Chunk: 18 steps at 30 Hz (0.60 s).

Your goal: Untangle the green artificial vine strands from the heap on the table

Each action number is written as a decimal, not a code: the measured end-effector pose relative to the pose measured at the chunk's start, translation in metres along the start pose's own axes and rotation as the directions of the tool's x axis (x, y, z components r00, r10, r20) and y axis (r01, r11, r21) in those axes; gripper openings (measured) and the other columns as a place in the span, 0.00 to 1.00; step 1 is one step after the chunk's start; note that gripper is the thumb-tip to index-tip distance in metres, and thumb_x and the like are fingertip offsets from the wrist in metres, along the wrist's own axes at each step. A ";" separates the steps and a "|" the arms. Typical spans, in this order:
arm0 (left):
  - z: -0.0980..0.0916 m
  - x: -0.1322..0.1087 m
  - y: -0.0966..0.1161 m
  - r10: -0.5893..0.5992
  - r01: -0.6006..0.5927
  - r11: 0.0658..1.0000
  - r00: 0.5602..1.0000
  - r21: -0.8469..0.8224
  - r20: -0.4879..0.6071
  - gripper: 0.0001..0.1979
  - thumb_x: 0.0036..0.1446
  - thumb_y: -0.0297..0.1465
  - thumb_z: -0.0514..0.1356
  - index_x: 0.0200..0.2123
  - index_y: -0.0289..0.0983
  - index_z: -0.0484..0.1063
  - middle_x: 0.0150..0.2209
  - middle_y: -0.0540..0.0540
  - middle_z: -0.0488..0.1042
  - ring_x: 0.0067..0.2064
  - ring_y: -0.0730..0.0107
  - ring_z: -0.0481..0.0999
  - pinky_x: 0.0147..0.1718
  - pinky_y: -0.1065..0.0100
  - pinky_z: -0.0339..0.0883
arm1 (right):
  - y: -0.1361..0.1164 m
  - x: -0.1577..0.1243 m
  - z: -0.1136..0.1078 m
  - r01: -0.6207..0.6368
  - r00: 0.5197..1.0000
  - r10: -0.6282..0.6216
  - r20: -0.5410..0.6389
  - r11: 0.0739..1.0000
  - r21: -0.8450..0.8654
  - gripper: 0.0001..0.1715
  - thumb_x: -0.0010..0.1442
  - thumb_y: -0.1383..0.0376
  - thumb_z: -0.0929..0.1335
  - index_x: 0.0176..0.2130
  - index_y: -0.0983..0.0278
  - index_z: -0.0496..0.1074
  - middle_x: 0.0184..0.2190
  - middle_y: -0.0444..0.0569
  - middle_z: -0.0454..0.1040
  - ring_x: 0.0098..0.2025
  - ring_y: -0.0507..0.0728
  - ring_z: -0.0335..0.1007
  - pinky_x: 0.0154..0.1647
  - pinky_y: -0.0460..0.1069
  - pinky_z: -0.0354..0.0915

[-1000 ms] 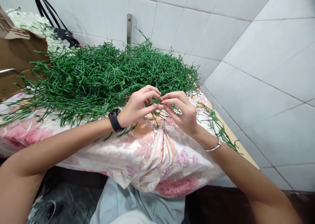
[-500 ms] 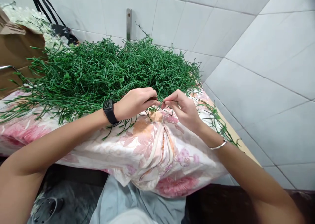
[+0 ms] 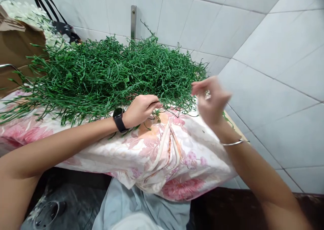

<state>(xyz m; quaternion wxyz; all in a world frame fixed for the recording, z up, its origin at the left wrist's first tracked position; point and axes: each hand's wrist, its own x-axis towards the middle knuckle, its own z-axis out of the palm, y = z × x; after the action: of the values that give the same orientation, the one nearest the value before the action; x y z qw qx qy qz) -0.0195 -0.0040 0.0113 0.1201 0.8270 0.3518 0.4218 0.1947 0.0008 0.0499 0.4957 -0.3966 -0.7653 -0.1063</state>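
A wide heap of artificial green stems (image 3: 108, 71) lies across the floral cloth (image 3: 152, 169). At the front edge of this heap, my left hand (image 3: 143, 110) is closed, thumb and fingers pinched on a thin green stem (image 3: 157, 112). A black watch is on that wrist. To the right of the heap, my right hand (image 3: 212, 102) is raised above the cloth, fingers curled in a pinch and smeared by motion. What it holds, if anything, I cannot make out. A thin bracelet sits on that wrist.
White wall tiles (image 3: 278, 64) rise behind and to the right. A brown paper wrapping (image 3: 20, 51) and white artificial flowers (image 3: 27, 16) stand at the back left, near a dark bag (image 3: 64, 31). A metal strip (image 3: 133, 22) is fixed to the wall.
My right hand has moved up and to the right, away from my left hand. My left hand stays at nearly the same spot, slightly lower.
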 end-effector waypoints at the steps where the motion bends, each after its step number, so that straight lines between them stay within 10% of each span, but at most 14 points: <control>1: 0.000 -0.001 -0.002 -0.048 0.048 0.999 0.999 -0.026 -0.008 0.13 0.55 0.30 0.55 0.20 0.34 0.65 0.18 0.52 0.62 0.21 0.78 0.58 0.23 0.72 0.49 | 0.004 0.004 -0.005 -0.066 0.994 0.068 -0.080 0.997 0.031 0.08 0.61 0.64 0.60 0.31 0.61 0.64 0.25 0.47 0.69 0.31 0.53 0.69 0.34 0.50 0.64; 12: -0.003 0.004 0.002 -0.251 0.248 0.799 0.965 -0.547 0.071 0.14 0.52 0.37 0.58 0.36 0.33 0.72 0.35 0.44 0.74 0.33 0.74 0.71 0.31 0.73 0.64 | 0.006 0.004 0.010 0.033 0.976 -0.045 0.212 0.998 0.058 0.14 0.55 0.63 0.66 0.43 0.61 0.70 0.43 0.49 0.72 0.47 0.58 0.67 0.49 0.56 0.62; 18: 0.001 0.002 0.000 -0.248 0.234 0.770 0.967 -0.594 0.059 0.17 0.49 0.34 0.61 0.42 0.34 0.67 0.42 0.44 0.69 0.32 0.76 0.71 0.32 0.72 0.67 | -0.007 -0.003 0.017 -0.110 0.923 -0.053 0.382 0.913 0.393 0.09 0.54 0.61 0.67 0.38 0.60 0.71 0.36 0.47 0.73 0.41 0.53 0.69 0.45 0.51 0.65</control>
<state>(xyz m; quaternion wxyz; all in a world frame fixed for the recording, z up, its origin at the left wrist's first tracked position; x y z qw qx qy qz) -0.0178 -0.0026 0.0115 0.4226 0.6903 0.3058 0.5014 0.1788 0.0035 0.0408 0.4092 -0.3089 -0.8467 0.1424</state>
